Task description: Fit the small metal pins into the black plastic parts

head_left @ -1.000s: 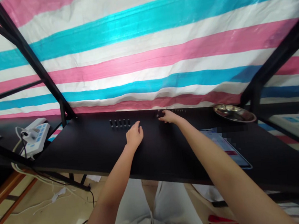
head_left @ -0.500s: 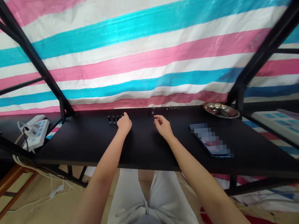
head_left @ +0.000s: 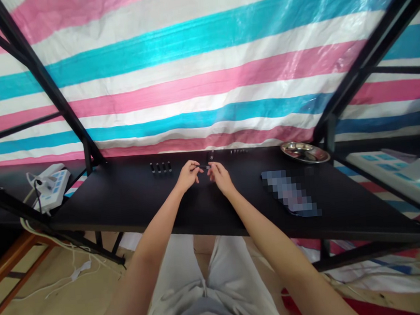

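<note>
My left hand (head_left: 187, 176) is closed over the middle of the black table (head_left: 126, 203), pinching one end of a small black stick-like piece (head_left: 204, 167). At its other, lighter end are the pinched fingers of my right hand (head_left: 220, 177). Whether that light end is a separate small part is too small to tell. To the left of my hands several short black cylinders (head_left: 158, 168) with pale tips stand in a row. Just beyond my right hand is a small clear or silvery piece (head_left: 211, 154). Several tiny silvery pieces (head_left: 238, 151) line the table's back edge.
A round metal dish (head_left: 304, 152) sits at the back right, and a phone-like item with a blurred surface (head_left: 291, 193) lies nearer me. White power strips (head_left: 54, 186) are on the left. Black frame posts (head_left: 58, 99) flank the table, with a striped tarp (head_left: 204, 80) behind.
My left hand has come away from the row of cylinders toward the middle, with a black piece in its fingers. My right hand has moved slightly left to meet it.
</note>
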A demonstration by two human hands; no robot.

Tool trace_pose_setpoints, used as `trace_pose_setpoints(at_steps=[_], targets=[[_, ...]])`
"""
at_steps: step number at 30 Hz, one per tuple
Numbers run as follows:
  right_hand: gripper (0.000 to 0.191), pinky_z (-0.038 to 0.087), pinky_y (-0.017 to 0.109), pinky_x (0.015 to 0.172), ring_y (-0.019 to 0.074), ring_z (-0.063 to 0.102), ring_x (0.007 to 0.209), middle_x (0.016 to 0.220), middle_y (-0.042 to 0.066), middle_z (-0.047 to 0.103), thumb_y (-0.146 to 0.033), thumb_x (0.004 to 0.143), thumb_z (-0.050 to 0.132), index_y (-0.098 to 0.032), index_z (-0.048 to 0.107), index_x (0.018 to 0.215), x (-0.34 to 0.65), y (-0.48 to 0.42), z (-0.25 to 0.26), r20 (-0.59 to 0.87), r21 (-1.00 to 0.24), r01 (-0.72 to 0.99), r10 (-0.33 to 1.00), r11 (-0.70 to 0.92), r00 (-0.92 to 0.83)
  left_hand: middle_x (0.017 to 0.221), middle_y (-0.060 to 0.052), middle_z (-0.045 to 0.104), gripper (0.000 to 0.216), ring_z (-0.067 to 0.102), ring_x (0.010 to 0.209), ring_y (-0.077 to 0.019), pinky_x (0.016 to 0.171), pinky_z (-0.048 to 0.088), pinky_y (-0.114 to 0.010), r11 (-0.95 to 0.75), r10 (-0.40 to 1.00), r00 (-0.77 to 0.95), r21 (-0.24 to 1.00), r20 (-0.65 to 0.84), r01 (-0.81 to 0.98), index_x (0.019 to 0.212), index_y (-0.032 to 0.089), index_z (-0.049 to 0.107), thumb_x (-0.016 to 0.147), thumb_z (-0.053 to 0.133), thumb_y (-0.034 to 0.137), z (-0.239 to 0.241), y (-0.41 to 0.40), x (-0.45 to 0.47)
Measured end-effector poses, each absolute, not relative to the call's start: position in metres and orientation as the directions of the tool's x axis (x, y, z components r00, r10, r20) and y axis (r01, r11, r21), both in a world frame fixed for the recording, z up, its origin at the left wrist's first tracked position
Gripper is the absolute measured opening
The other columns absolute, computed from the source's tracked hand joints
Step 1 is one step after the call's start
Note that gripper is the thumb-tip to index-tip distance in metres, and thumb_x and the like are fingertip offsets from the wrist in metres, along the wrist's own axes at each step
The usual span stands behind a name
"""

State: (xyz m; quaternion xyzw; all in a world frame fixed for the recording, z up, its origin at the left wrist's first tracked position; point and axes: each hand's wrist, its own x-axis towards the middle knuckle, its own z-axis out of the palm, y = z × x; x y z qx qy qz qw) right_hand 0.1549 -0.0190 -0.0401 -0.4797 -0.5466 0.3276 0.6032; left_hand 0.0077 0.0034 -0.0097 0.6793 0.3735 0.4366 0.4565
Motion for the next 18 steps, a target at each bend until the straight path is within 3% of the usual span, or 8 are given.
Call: trace_pose_setpoints(at_steps=[8, 13, 18], targets=[[0.042, 0.03, 0.021, 0.043, 0.0078, 0.039, 0.046, 0.056, -0.005, 0.045, -0.057, 0.072, 0.051, -0.019, 0.054, 0.09, 0.152, -0.018, -0.043, 0.293, -0.956, 0.084, 0.935, 0.281, 0.202, 0.083, -0.003, 0.065, 0.021, 0.051, 0.039, -0.0042, 0.04, 0.037, -0.017, -0.205, 0.924, 0.324, 0.978, 0.202, -0.027, 0.093, 0.017, 0.041, 0.079, 0.051, 0.029, -0.019, -0.017, 0.008], [0.043, 0.024, 0.021, 0.04, 0.006, 0.032, 0.04, 0.05, -0.008, 0.039, -0.056, 0.069, 0.055, -0.02, 0.051, 0.092, 0.148, -0.022, -0.04, 0.257, -0.96, -0.086, 0.961, 0.266, 0.1, 0.084, -0.004, 0.065, 0.021, 0.052, 0.039, -0.0046, 0.04, 0.037, -0.018, -0.201, 0.922, 0.334, 0.979, 0.195, -0.017, 0.092, 0.017, 0.041, 0.079, 0.052, 0.028, -0.019, -0.023, 0.007], [0.042, 0.024, 0.021, 0.04, 0.0053, 0.031, 0.04, 0.05, -0.009, 0.037, -0.055, 0.069, 0.057, -0.019, 0.052, 0.091, 0.147, -0.024, -0.038, 0.295, -0.943, -0.123, 0.949, 0.308, 0.114, 0.08, -0.003, 0.064, 0.018, 0.052, 0.037, -0.0054, 0.04, 0.037, -0.018, -0.222, 0.929, 0.308, 0.975, 0.206, 0.016, 0.091, 0.016, 0.042, 0.08, 0.049, 0.027, -0.017, -0.024, 0.007]])
